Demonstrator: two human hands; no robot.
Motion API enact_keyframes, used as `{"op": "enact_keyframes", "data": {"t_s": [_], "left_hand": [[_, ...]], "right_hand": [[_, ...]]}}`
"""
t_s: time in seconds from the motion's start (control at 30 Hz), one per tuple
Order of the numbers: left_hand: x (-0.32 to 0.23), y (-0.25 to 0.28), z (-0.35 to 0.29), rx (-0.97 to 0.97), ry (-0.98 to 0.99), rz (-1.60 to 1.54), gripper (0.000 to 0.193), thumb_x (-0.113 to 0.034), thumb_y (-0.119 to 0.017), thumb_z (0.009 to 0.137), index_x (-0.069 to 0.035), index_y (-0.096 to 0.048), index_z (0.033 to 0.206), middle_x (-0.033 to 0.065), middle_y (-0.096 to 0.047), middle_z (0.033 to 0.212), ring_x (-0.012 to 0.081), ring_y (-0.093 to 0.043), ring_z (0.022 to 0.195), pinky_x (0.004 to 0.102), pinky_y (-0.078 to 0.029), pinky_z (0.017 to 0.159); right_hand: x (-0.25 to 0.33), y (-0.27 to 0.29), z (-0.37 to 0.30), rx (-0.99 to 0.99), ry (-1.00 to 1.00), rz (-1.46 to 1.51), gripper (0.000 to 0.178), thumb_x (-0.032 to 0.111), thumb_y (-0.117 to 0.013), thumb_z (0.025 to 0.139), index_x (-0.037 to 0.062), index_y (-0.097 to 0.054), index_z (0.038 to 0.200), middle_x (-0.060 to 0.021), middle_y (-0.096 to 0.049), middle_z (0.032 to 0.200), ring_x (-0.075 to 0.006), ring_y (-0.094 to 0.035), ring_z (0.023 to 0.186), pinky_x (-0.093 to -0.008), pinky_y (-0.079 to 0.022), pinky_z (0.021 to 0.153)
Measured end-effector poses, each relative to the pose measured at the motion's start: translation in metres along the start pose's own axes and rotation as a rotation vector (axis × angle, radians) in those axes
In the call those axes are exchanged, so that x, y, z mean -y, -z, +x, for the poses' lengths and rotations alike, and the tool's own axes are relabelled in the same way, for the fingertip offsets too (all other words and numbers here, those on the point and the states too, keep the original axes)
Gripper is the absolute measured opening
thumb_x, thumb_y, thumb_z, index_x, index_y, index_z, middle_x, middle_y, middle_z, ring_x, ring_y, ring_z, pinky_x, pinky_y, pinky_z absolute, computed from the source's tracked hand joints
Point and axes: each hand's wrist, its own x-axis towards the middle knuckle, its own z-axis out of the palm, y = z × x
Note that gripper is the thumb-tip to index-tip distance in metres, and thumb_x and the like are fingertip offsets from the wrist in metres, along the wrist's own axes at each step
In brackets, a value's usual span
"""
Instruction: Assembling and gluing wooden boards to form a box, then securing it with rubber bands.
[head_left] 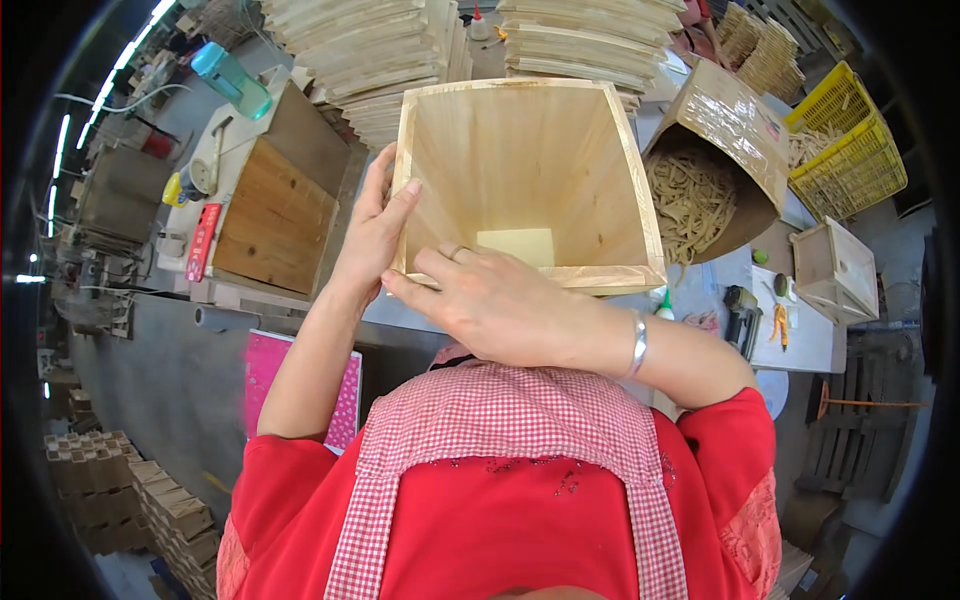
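A tapered, open-topped wooden box [525, 160] is tilted so that I look into it; a pale square shows at its bottom. My left hand [372, 232] grips the box's left wall, thumb over the rim and fingers along the outside. Across the near rim lies my right hand [495, 300], its fingers curled over the edge and reaching to the near left corner. A ring and a silver bangle are on that hand and wrist. The outer side of the near wall is mostly hidden by the right hand and forearm.
Tall stacks of wooden panels [370, 60] stand behind the box. To the right are a tipped carton [735, 120] of tan strips, a yellow crate [850, 150], a small wooden box [840, 265] and orange-handled pliers [779, 325]. At left, a hammer [217, 150] and blue bottle [232, 82] rest on a bench.
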Motion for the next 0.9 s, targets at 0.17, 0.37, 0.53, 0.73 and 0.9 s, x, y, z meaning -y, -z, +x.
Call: {"op": "enact_keyframes", "data": {"t_s": [0.17, 0.37, 0.53, 0.73, 0.9], "left_hand": [[-0.005, 0.029, 0.015, -0.181, 0.069, 0.106, 0.062, -0.034, -0.058, 0.099, -0.007, -0.035, 0.15, 0.013, -0.045, 0.146, 0.0227, -0.049, 0.128, 0.0392, -0.039, 0.106], [-0.006, 0.026, 0.12, -0.189, 0.194, 0.08, 0.044, -0.037, -0.059, 0.098, -0.005, -0.058, 0.128, 0.0075, -0.063, 0.115, 0.0176, -0.059, 0.098, 0.0354, -0.048, 0.081], [0.017, 0.037, 0.141, -0.298, -0.043, 0.302, 0.04, -0.028, -0.06, 0.097, 0.004, -0.064, 0.121, 0.0092, -0.069, 0.108, 0.0157, -0.063, 0.1, 0.0299, -0.049, 0.088], [0.004, 0.035, 0.124, -0.292, -0.245, 0.917, 0.047, -0.029, -0.061, 0.096, 0.003, -0.057, 0.13, 0.0169, -0.064, 0.123, 0.0244, -0.062, 0.111, 0.0344, -0.046, 0.098], [-0.06, -0.099, 0.012, 0.236, -0.647, 0.962, 0.068, -0.038, -0.071, 0.087, -0.005, -0.049, 0.142, 0.0198, -0.039, 0.152, 0.0357, -0.035, 0.142, 0.0468, -0.03, 0.114]], "right_hand": [[-0.078, 0.074, -0.013, -0.155, -0.33, -0.089, 0.038, 0.031, -0.058, 0.092, 0.0055, -0.063, 0.121, -0.0195, -0.063, 0.111, -0.0344, -0.065, 0.094, -0.0442, -0.053, 0.083], [-0.215, 0.078, -0.056, -0.347, -0.503, -0.378, 0.034, 0.025, -0.058, 0.096, 0.0047, -0.065, 0.122, -0.0179, -0.064, 0.107, -0.035, -0.065, 0.094, -0.0403, -0.052, 0.083], [-0.189, 0.088, -0.053, -0.316, -0.582, -0.187, 0.032, 0.029, -0.055, 0.09, -0.0008, -0.065, 0.099, -0.0273, -0.062, 0.109, -0.0451, -0.06, 0.099, -0.0498, -0.05, 0.089], [-0.153, 0.037, -0.12, -0.867, -0.614, 0.354, 0.021, 0.017, -0.058, 0.098, 0.0003, -0.064, 0.109, -0.0009, -0.061, 0.088, -0.0059, -0.054, 0.08, -0.0234, -0.046, 0.071], [-0.057, -0.003, -0.164, -0.965, -0.599, 0.676, 0.024, 0.017, -0.071, 0.087, 0.0006, -0.056, 0.097, -0.0068, -0.06, 0.086, -0.0148, -0.06, 0.078, -0.0285, -0.05, 0.071]]}}
